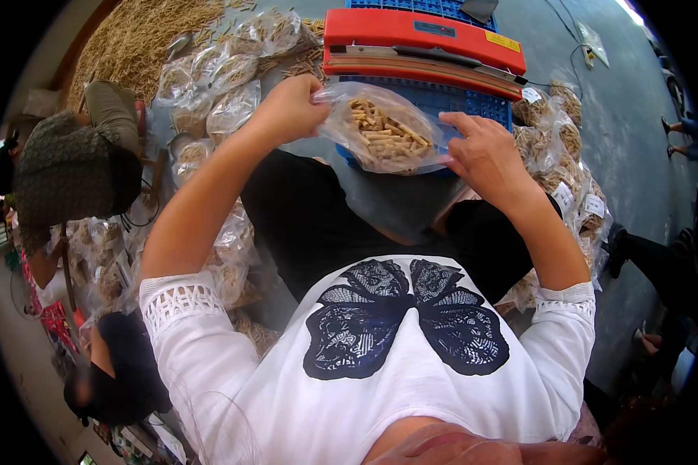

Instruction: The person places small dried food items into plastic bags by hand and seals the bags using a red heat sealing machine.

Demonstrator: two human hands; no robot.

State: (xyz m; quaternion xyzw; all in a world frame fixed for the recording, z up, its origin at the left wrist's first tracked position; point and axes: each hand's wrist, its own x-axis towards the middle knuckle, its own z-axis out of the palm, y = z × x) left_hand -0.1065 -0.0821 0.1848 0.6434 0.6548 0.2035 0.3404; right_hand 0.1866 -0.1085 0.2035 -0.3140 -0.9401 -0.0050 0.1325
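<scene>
A clear plastic bag (384, 129) filled with short tan stick pieces is stretched between my hands above my lap. My left hand (295, 110) pinches one upper corner of it. At the opposite side, my right hand (484, 152) holds the bag's other edge between thumb and fingers, with the index finger extended. Just beyond the bag lies a red impulse heat sealer (421, 43), its dark sealing arm along the near side. The sealer rests on a blue plastic crate (483, 104).
Filled clear bags (232, 70) lie to the left, below a large heap of loose tan sticks (145, 46). More filled bags, several with white labels (564, 195), line the right side. A power cable runs from the sealer. Co-workers sit at the left; other people's legs show at the right.
</scene>
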